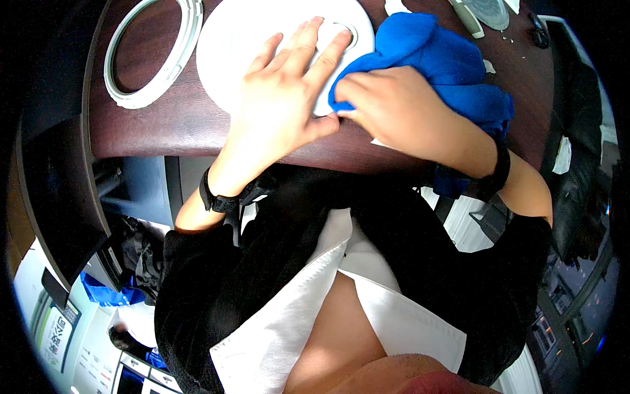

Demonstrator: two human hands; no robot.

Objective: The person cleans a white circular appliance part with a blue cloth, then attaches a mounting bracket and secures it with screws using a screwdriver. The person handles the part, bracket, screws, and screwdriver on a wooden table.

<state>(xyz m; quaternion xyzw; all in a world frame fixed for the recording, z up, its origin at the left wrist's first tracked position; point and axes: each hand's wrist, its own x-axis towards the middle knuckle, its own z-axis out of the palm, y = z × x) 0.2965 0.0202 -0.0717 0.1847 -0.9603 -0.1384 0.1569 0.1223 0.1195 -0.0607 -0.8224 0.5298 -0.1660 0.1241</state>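
A white round disc (220,62) lies on the dark brown table, with a small round opening near its right side. My left hand (279,98) rests flat on the disc, fingers spread toward its far side. At the disc's near right edge, my right hand (400,108) is closed on a bunched blue cloth (456,59). A fold of the cloth touches the rim under my curled fingers, close to my left thumb. The rest of the cloth is heaped behind and to the right of my right hand. My right fingertips are partly hidden.
Left of the disc, a white ring (134,100) lies on the table (164,134). At the far right are a pale, long object (467,16), a clear rounded piece (491,13), a small black item (540,36) and white scraps (489,66). The table's near edge curves before me.
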